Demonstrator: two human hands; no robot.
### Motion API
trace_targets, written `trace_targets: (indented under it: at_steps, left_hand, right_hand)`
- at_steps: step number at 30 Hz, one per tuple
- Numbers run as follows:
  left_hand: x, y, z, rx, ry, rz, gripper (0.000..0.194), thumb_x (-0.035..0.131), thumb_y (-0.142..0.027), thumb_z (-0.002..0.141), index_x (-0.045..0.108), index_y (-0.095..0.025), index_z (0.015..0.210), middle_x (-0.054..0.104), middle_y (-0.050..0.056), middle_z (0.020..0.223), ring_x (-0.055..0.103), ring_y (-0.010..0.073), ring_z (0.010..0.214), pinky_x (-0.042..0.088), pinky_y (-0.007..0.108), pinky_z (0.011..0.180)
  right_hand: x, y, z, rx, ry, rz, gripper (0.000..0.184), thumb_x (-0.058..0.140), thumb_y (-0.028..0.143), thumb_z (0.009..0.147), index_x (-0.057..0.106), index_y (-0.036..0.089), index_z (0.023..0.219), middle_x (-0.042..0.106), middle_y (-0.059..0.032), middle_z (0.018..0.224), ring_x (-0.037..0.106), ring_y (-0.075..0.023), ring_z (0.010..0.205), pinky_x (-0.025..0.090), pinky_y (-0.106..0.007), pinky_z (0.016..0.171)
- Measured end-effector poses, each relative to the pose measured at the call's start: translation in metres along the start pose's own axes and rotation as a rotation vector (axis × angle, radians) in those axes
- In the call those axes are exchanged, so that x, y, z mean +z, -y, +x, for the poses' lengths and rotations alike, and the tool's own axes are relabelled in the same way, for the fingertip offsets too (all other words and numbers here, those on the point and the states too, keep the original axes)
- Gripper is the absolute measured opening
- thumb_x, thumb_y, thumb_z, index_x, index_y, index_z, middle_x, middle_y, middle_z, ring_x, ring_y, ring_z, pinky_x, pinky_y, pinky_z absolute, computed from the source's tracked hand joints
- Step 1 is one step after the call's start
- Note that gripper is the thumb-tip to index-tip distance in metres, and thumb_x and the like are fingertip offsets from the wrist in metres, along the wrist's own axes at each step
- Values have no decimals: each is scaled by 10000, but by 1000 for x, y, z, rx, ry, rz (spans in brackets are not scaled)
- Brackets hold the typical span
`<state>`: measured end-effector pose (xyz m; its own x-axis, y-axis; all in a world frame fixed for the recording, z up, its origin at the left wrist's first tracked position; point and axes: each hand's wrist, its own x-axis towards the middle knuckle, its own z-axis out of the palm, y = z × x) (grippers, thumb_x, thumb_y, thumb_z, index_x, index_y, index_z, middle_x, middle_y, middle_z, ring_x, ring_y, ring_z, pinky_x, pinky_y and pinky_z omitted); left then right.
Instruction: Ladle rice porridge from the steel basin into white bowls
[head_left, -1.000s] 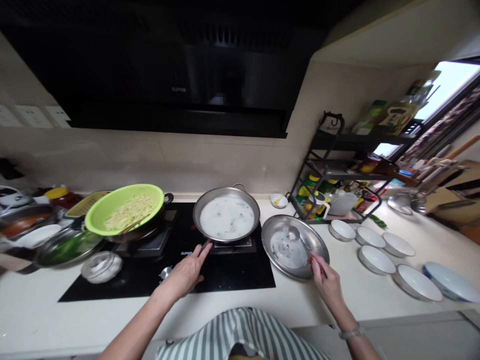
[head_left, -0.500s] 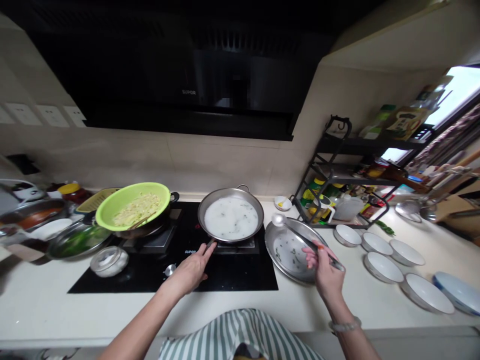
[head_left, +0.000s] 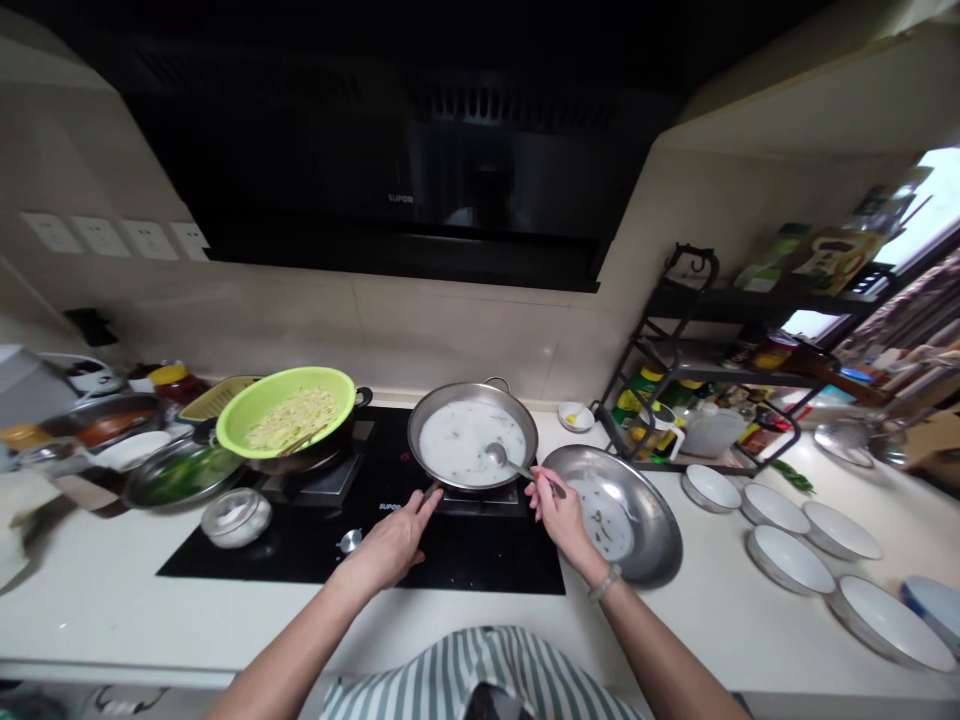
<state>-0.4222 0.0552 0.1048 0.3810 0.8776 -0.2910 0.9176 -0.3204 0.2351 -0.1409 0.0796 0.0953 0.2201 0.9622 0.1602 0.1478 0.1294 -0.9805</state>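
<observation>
On the hob stands a wok [head_left: 532,435] with white, milky liquid and green bits in it. My left hand [head_left: 401,535] is closed around the wok's short handle at its near side. My right hand [head_left: 559,510] grips a metal ladle [head_left: 496,455], whose bowl is over the wok at the liquid's right side; whether it dips in I cannot tell. Beneath my right forearm, a wide steel basin [head_left: 664,535] on the counter holds some of the same white liquid with dark green bits.
A green colander [head_left: 232,425] of pale noodle-like strips rests over a pan on the left burner. Beside it are a lidded glass jar [head_left: 236,517] and a pan of greens [head_left: 180,475]. Several white bowls [head_left: 787,560] and a spice rack [head_left: 675,350] stand right.
My right hand has moved left with the ladle, from above the steel basin to the wok. The basin now looks tilted. My left hand stays on the wok handle.
</observation>
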Motion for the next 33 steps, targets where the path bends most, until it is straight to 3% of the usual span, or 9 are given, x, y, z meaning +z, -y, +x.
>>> trace_targets:
  at_steps: [7, 12, 17, 25, 33]
  left_hand:
    - [-4, -3, -2, 0, 15, 17, 959, 616, -118, 751, 113, -167, 1565, 245, 254, 1588, 423, 308, 1386, 405, 380, 1073]
    - [0, 0, -1, 11, -6, 23, 968, 613, -129, 729, 124, -158, 1564, 267, 249, 1581, 432, 327, 1377, 425, 397, 1057]
    - [0, 0, -1, 25, -19, 0, 959, 588, -123, 718, 138, -189, 1563, 297, 202, 1584, 425, 320, 1383, 419, 404, 1064]
    - [-3, -2, -1, -2, 14, 5, 960, 608, -127, 732, 131, -158, 1565, 248, 245, 1588, 420, 313, 1387, 414, 387, 1065]
    - [-9, -7, -5, -12, 13, 9, 955, 609, -129, 743, 124, -161, 1565, 261, 241, 1587, 405, 301, 1399, 400, 374, 1080]
  right_hand:
    - [-5, -6, 12, 135, -169, 211, 360, 617, 491, 766, 617, 153, 891, 680, -53, 594, 566, -145, 446, 398, -220, 372]
    - [-13, -5, 13, 175, -217, 300, 277, 667, 442, 730, 626, 197, 852, 694, -69, 608, 579, -168, 460, 399, -244, 366]
    - [-16, -3, 11, 213, -240, 363, 239, 656, 428, 723, 621, 208, 809, 691, -73, 591, 578, -166, 453, 398, -243, 368]
    - [-19, 0, 8, 209, -248, 348, 223, 658, 425, 715, 622, 219, 793, 683, -65, 571, 573, -172, 445, 405, -254, 366]
    - [-32, 7, 5, 194, -247, 322, 359, 683, 532, 701, 633, 192, 804, 697, -98, 602, 599, -199, 457, 428, -284, 368]
